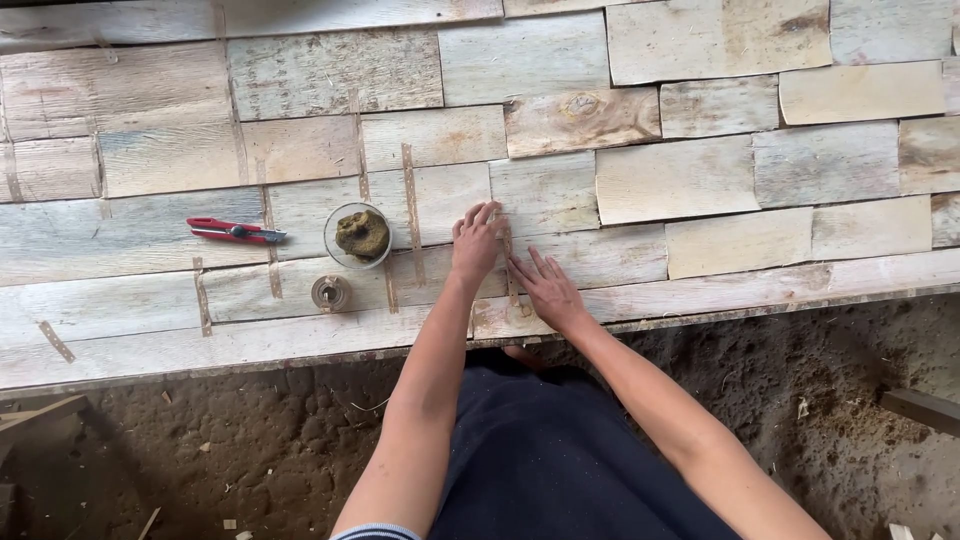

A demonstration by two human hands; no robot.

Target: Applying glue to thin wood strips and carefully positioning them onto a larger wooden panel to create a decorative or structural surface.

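A flat surface of pale veneer sheets (640,180) lies in front of me, its seams covered by brown paper tape strips (410,200). My left hand (476,243) presses flat on a vertical tape strip (509,262) at a seam, fingers together. My right hand (545,290) lies just below and to the right, fingers spread on the same strip. Neither hand grips anything. To the left stand a glass bowl with a brown sponge (360,235), a roll of tape (331,292) and a red utility knife (235,231).
The veneer panel's near edge (700,315) runs across the view, with a bare dirt floor (250,440) below it. Wood scraps lie at the lower left (35,415) and right (920,408). My dark clothing (545,450) fills the bottom middle.
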